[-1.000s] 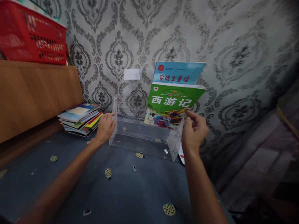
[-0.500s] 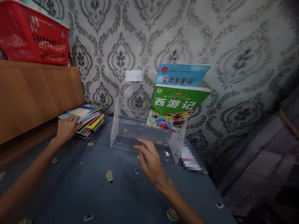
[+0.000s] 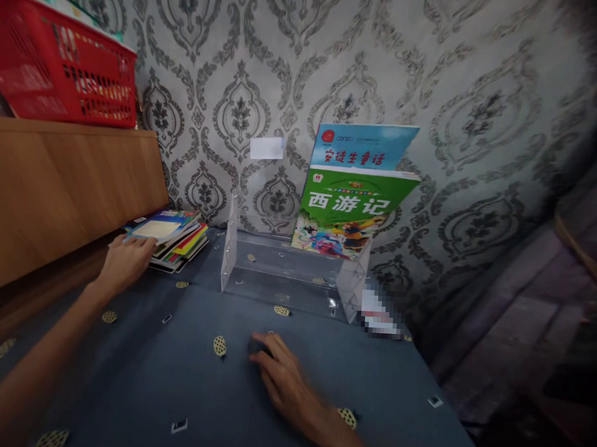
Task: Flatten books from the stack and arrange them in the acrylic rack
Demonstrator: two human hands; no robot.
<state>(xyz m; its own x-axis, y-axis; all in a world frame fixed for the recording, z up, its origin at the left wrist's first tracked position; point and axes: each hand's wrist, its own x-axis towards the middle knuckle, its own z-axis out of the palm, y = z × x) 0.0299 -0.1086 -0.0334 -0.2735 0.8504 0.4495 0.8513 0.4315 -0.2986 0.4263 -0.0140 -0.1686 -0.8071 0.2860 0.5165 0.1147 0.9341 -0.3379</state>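
— So, reading from the left, what have you got?

— From the middle of my view, a red plastic basket (image 3: 86, 82) sits at ten o'clock, on the wooden cabinet (image 3: 75, 185) that fills nine. Just below nine, my left hand (image 3: 126, 262) has its fingers bunched at the near edge of the top book (image 3: 159, 229) on the book pile (image 3: 190, 246). My thumb is hidden, so I can't tell whether I'm clamped on it.

— Which step is that?

— Picking that top book off the others, I'd judge. The next move calls for a sure pinch on one cover alone, then a level lift, so that the loose ones beneath don't slide.

— And further right?

— The clear acrylic bookstand (image 3: 230, 250) is at six, close below centre, on the pineapple-print cloth (image 3: 135, 375). Lower at six, my right hand (image 3: 286, 381) is slightly blurred, thumb and forefinger apart, with nothing visible in it. Toward the bookstand's right end, between two and three, the green Journey to the West (image 3: 349, 203) leans back; the blue Andersen's Fairy Tales (image 3: 365, 143) shows above and behind it, between one and two. At four, a pixelated whitish item (image 3: 380, 313) is beyond telling.
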